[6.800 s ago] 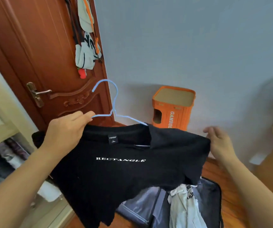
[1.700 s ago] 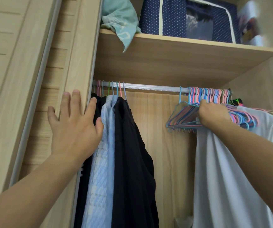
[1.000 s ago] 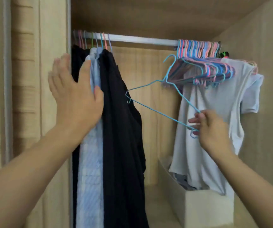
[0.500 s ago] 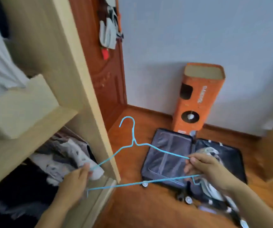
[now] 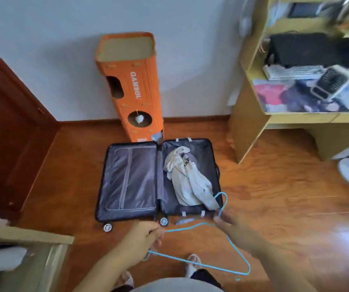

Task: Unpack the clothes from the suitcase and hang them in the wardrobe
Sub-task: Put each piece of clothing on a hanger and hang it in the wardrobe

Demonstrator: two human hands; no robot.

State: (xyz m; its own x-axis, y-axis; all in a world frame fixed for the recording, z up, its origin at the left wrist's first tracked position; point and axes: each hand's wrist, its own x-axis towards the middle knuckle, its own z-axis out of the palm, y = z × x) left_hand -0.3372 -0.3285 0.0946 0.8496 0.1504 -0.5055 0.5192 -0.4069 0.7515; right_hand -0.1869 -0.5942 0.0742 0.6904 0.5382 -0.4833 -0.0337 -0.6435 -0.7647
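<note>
Suitcase (image 5: 127, 182) lies open flat on the wooden floor (image 5: 274, 207), its left half bare lining, its right half holding one crumpled white garment (image 5: 188, 182), which looks like the last piece to unpack. The step in hand is probably bringing the blue wire hanger (image 5: 190, 263) to that garment; it would go best to lift the garment by its collar, find the neck opening, and feed one hanger shoulder in at a time so the thin wire does not snag. The left hand (image 5: 146, 234) has its fingers curled round the hanger's left end. The right hand (image 5: 230, 226) pinches the wire at the base of the hook, just beside the suitcase's near edge.
</note>
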